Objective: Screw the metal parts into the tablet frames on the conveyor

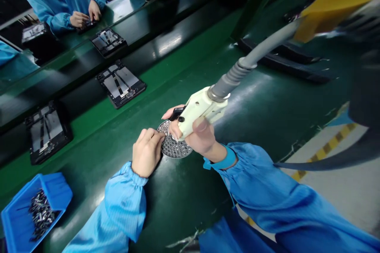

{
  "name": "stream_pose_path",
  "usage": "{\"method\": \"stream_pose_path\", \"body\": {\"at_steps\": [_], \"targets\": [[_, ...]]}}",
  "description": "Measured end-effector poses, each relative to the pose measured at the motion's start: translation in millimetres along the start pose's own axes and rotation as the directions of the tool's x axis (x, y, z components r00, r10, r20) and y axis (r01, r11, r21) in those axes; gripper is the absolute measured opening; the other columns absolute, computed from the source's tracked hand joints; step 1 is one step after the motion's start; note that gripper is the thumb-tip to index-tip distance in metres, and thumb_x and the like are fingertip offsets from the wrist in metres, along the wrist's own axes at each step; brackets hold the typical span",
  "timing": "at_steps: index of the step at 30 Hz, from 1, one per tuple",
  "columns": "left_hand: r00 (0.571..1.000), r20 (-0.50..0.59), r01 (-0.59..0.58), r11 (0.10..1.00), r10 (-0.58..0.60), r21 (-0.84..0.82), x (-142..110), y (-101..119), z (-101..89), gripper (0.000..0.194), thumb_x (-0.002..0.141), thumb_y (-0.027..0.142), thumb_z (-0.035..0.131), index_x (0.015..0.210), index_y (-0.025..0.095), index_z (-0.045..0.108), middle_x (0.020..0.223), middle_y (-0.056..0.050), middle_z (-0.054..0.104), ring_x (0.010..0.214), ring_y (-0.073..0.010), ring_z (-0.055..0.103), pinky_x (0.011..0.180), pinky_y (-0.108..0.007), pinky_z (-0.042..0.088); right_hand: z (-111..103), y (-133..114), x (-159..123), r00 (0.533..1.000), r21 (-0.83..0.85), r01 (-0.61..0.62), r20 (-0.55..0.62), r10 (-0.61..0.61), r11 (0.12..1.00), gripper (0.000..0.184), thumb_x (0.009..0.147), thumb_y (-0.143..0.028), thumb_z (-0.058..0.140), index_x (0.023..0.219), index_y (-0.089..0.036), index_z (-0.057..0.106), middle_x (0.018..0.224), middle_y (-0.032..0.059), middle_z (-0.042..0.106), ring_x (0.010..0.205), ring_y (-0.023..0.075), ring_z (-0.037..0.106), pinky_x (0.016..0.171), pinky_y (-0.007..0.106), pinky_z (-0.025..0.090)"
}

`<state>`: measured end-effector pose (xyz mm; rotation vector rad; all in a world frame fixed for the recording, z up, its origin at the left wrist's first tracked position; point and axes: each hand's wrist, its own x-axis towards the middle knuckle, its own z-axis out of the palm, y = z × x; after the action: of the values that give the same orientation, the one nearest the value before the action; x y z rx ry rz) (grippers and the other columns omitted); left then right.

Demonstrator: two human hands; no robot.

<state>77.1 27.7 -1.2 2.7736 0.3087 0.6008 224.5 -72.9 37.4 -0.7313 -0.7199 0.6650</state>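
Right hand (198,136) wrapped around cream screwdriver (202,112), long axis diagonal, nose pointing down-left at round perforated screw tray (175,146), tip hidden behind fingers, grey hose (267,43) trailing up-right. Left hand (147,152) curled, fingertips (154,136) at tray rim, any pinch impossible to tell. Tray flat on green counter (97,166), between both hands; blue bin (35,213) of dark small parts near left, black device frames (120,84) beyond.

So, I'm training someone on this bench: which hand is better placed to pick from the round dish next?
Left, I'd judge. The left hand has its fingers at the edge of the round dish and holds no tool, while the right hand is gripping the cream hose-fed tool.
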Motion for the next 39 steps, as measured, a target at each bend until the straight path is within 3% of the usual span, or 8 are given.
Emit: {"method": "stream_pose_path", "body": {"at_steps": [6,17,22,27,31,34,37,39], "targets": [[0.990,-0.102,0.092,0.996,-0.093,-0.012,-7.6,-21.9,-15.6,0.016,0.104,0.022,0.059,0.099,0.019,0.074,0.087,-0.003,0.067,0.082,-0.0178,0.060,0.074,-0.029,0.050,1.7,10.8,-4.4,0.994,-0.016,-0.104,-0.032,0.103,0.994,0.062,0.075,-0.076,0.080,0.090,-0.018,0.067,0.055,-0.0044,0.055,0.040,0.0113,0.047,0.043,0.030,0.041],[0.942,-0.153,0.290,0.954,-0.299,-0.075,-18.7,-49.1,-30.9,0.020,0.100,0.028,0.061,0.096,0.020,0.078,0.086,-0.005,0.069,0.081,-0.0193,0.064,0.077,-0.031,0.052,5.8,7.6,-1.1,0.997,-0.069,-0.074,0.002,0.074,0.995,0.057,0.081,-0.076,0.075,0.081,-0.020,0.069,0.046,-0.0036,0.052,0.037,0.0129,0.043,0.043,0.033,0.038],[0.875,-0.162,0.447,0.890,-0.456,-0.089,-11.6,-73.2,-36.7,0.019,0.094,0.030,0.062,0.092,0.020,0.079,0.084,-0.004,0.068,0.073,-0.0184,0.060,0.075,-0.032,0.051,6.2,8.6,-0.9,0.999,-0.082,-0.054,-0.004,0.054,0.995,0.055,0.081,-0.075,0.075,0.071,-0.023,0.062,0.045,-0.0017,0.051,0.047,0.0183,0.055,0.059,0.040,0.052],[0.749,-0.210,0.630,0.774,-0.628,-0.067,8.5,-114.4,-45.4,0.015,0.089,0.025,0.064,0.090,0.018,0.077,0.084,-0.004,0.069,0.073,-0.0181,0.060,0.077,-0.031,0.049,5.1,10.8,-3.0,0.997,-0.045,-0.072,-0.014,0.071,0.996,0.056,0.079,-0.075,0.076,0.081,-0.020,0.069,0.046,-0.0021,0.053,0.037,0.0147,0.045,0.043,0.034,0.039],[0.570,-0.179,0.819,0.573,-0.802,0.040,32.7,-153.6,-53.2,0.020,0.097,0.027,0.058,0.104,0.016,0.072,0.100,-0.007,0.074,0.093,-0.0208,0.068,0.088,-0.030,0.051,3.8,14.5,-4.6,0.992,-0.048,-0.117,-0.049,0.115,0.992,0.061,0.074,-0.080,0.076,0.083,-0.021,0.067,0.047,-0.0024,0.051,0.038,0.0157,0.045,0.041,0.034,0.038],[0.434,-0.161,0.899,0.417,-0.886,0.131,52.7,-179.5,-55.6,0.034,0.103,0.038,0.055,0.120,0.012,0.067,0.122,-0.016,0.073,0.117,-0.0281,0.067,0.102,-0.038,0.049,4.3,15.7,-4.4,0.992,-0.060,-0.124,-0.044,0.122,0.990,0.063,0.073,-0.081,0.075,0.083,-0.020,0.069,0.045,-0.0023,0.050,0.037,0.0155,0.044,0.043,0.035,0.038],[0.328,-0.130,0.939,0.308,-0.936,0.153,70.5,-198.6,-55.6,0.056,0.099,0.054,0.060,0.120,0.003,0.065,0.130,-0.030,0.067,0.125,-0.0386,0.064,0.103,-0.046,0.050,6.6,12.1,-4.0,0.995,-0.061,-0.097,-0.013,0.097,0.993,0.055,0.077,-0.073,0.077,0.086,-0.020,0.072,0.045,-0.0006,0.052,0.037,0.0162,0.045,0.044,0.034,0.036],[0.273,-0.096,0.954,0.256,-0.957,0.159,80.1,-208.6,-56.4,0.061,0.095,0.058,0.067,0.119,0.001,0.066,0.132,-0.032,0.064,0.127,-0.0403,0.063,0.105,-0.048,0.051,7.5,6.4,-4.5,0.996,-0.065,-0.095,-0.007,0.094,0.993,0.051,0.078,-0.071,0.077,0.089,-0.020,0.074,0.045,0.0008,0.053,0.037,0.0176,0.044,0.043,0.035,0.034]]}}
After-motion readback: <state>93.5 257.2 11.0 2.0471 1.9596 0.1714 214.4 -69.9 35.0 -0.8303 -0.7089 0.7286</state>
